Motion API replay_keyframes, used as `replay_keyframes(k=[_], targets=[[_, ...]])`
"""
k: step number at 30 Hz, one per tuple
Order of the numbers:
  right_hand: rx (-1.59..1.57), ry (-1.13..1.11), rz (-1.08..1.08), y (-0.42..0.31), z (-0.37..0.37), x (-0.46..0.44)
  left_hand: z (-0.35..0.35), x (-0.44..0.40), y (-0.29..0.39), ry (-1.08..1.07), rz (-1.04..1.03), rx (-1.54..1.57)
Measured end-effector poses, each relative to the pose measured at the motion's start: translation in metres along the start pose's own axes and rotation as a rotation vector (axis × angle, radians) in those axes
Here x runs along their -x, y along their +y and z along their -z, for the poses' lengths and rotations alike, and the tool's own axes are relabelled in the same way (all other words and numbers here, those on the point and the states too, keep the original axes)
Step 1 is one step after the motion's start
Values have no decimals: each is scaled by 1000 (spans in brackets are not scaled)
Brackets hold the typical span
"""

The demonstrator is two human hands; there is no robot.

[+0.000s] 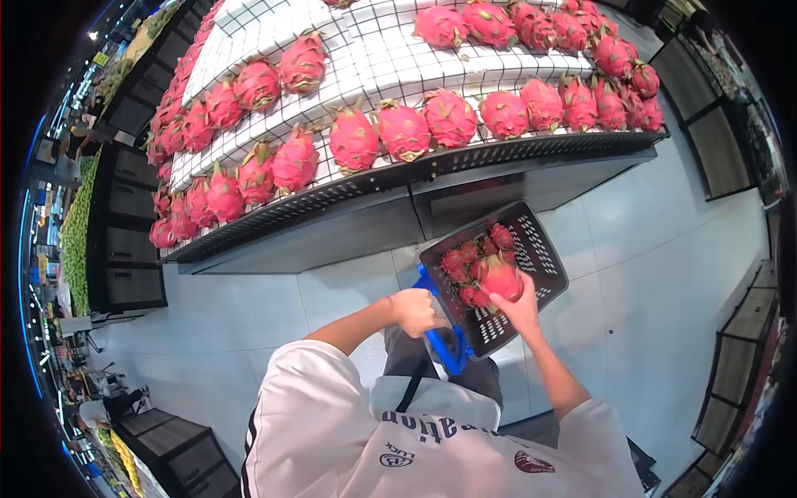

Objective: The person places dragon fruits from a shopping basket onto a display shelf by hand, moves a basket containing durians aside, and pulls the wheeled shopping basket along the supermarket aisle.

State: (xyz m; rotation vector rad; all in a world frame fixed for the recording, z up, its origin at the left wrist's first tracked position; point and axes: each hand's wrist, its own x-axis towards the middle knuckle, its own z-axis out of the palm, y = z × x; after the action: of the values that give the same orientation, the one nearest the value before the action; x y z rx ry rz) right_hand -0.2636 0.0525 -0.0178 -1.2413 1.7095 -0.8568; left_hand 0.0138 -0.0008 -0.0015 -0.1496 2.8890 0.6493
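My left hand point(414, 312) is closed around the blue handle point(452, 353) of a dark shopping basket point(544, 249). My right hand point(521, 305) grips a pink dragon fruit point(501, 280) over the inside of the basket. Whether this fruit touches those below it I cannot tell. Several other dragon fruits point(455, 261) lie in the basket, partly hidden behind the held one. Perforated walls show on the basket's sides.
Ahead stands a tiered display stand point(365, 58) with a black grid over white shelves. Rows of dragon fruit point(403, 130) line its tiers, above a perforated black front rail point(432, 166). Grey floor tiles point(274, 311) surround me. Green produce point(79, 241) fills another stand at left.
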Motion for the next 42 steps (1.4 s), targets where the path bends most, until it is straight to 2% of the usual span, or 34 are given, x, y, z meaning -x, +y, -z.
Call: replay_keyframes(k=[2, 4, 6, 8, 9, 11, 13, 14, 17, 19, 20, 22, 23, 24, 26, 28, 30, 32, 34, 35, 37, 42], targets=[[-74, 8, 124, -56, 2, -28, -3, 2, -2, 60, -13, 24], [-214, 2, 190, -142, -4, -63, -8, -1, -2, 14, -17, -40], [-340, 1, 344, -206, -25, -113, -6, 3, -3, 104, -19, 84], [-391, -2, 266, -273, -51, -162, -9, 6, -2, 110, -29, 77], [-437, 32, 302, -305, -70, -186, -10, 4, -3, 108, -24, 57], [-445, -90, 126, -370, -100, -213, -5, 6, -1, 76, 24, 73], [-377, -159, 155, -387, -132, -283, -12, 9, -3, 137, 15, 57], [-339, -20, 96, -392, -153, -306, -16, 7, -1, 184, 2, 45], [-240, -10, 39, -409, -190, -323, -18, 7, 0, 181, 27, 71], [-154, -93, 16, -410, -203, -329, -14, 8, -2, 174, 26, 100], [-149, -92, 15, -408, -205, -338, -13, 9, -4, 178, 24, 101], [358, 93, 214, -389, -202, -367, -10, 8, -5, 140, 16, 73], [418, 43, 139, -385, -197, -374, -10, 8, -6, 163, -2, 77], [654, 162, 290, -382, -197, -383, -11, 6, -6, 157, -16, 86], [270, -230, 596, -376, -186, -391, -12, 4, -8, 171, -8, 122], [293, -9, 103, -395, -195, -349, -8, 5, -9, 166, -34, 127], [486, -174, 382, -372, -175, -374, -9, 1, -9, 129, -8, 125], [262, -99, 656, -320, -166, -378, -8, 0, -8, 61, -5, 139], [-51, 8, 713, -317, -122, -250, -1, 2, -8, 39, 10, 161], [-69, 39, 783, -290, -99, -217, -5, -1, -9, 73, -3, 169], [-102, 80, 791, -216, -58, -155, 1, -2, -9, 15, 9, 160], [-390, 262, -163, 22, -31, -11, 5, -11, -12, 27, -37, 185]])
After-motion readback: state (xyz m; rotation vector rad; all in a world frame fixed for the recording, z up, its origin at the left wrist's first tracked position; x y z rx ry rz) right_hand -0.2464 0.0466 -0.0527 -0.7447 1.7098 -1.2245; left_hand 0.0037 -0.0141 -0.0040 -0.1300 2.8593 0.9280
